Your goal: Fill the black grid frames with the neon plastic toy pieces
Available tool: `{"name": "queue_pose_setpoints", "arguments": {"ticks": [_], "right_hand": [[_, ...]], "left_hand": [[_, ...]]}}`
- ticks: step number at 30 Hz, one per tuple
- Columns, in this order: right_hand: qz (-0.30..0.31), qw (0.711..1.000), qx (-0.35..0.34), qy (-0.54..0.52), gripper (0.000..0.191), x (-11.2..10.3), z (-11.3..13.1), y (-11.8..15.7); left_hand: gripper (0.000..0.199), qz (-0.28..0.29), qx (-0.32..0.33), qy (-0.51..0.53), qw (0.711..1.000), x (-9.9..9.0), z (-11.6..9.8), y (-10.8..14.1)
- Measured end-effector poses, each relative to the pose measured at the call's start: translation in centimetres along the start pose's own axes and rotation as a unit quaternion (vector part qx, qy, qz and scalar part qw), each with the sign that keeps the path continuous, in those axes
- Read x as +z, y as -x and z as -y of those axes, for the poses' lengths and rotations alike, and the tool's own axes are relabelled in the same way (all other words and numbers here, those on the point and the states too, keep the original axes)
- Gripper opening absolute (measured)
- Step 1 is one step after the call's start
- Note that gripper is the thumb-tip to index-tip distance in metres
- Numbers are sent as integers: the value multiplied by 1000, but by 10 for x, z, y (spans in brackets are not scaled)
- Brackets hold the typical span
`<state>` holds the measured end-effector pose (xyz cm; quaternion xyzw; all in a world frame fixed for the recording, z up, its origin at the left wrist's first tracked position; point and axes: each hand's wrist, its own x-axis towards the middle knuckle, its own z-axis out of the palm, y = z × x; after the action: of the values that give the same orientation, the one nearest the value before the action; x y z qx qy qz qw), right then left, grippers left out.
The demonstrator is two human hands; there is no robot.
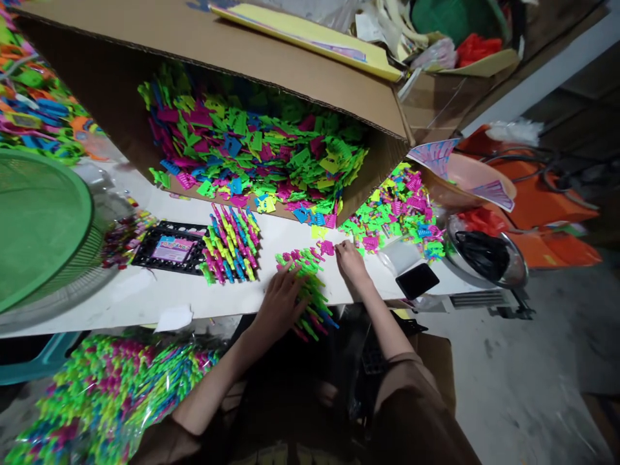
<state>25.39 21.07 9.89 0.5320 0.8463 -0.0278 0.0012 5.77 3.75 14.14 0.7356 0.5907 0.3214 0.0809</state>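
Observation:
My left hand lies over a bundle of bright plastic sticks at the table's front edge, its fingers curved round them. The sticks are green, pink and blue, and their near ends jut past the edge. To the right, my right hand has its fingertips pinched at a small pink plastic piece on the white table. Left of my left hand, a second group of sticks lies in neat slanting rows, next to a black plastic rack with a printed card.
A cardboard box full of small plastic pieces lies open behind my hands. Loose pieces are heaped to the right, near a phone and metal bowl. A green basket stands left; bagged sticks lie below.

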Motion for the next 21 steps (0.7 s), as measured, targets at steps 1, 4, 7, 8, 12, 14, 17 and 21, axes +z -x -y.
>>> {"name": "queue_pose_setpoints", "arguments": {"ticks": [1, 4, 7, 8, 12, 14, 17, 21], "right_hand": [[3, 1000, 6, -9, 30, -1, -1, -1], [-12, 997, 23, -77, 25, -1, -4, 2], [-81, 963, 60, -248, 25, 7, -3, 12], [-100, 935, 79, -329, 25, 11, -1, 16], [-75, 791, 140, -591, 26, 27, 16, 33], [-49, 761, 144, -630, 21, 32, 27, 39], [-34, 744, 135, -653, 19, 37, 42, 47], [-9, 727, 106, -679, 20, 41, 56, 54]], "left_hand": [[34, 7, 2, -3, 1000, 1, 0, 0], [35, 23, -1, -7, 1000, 1, 1, 4], [36, 19, 1, -5, 1000, 0, 3, 7], [36, 14, 5, -4, 1000, -1, 4, 8], [31, 8, 8, 2, 1000, -12, 6, 3], [30, 22, -1, 0, 1000, -18, 6, -3], [32, 44, -8, -5, 999, -24, 5, -12], [40, 71, 2, -5, 997, -26, 5, -21]]}}
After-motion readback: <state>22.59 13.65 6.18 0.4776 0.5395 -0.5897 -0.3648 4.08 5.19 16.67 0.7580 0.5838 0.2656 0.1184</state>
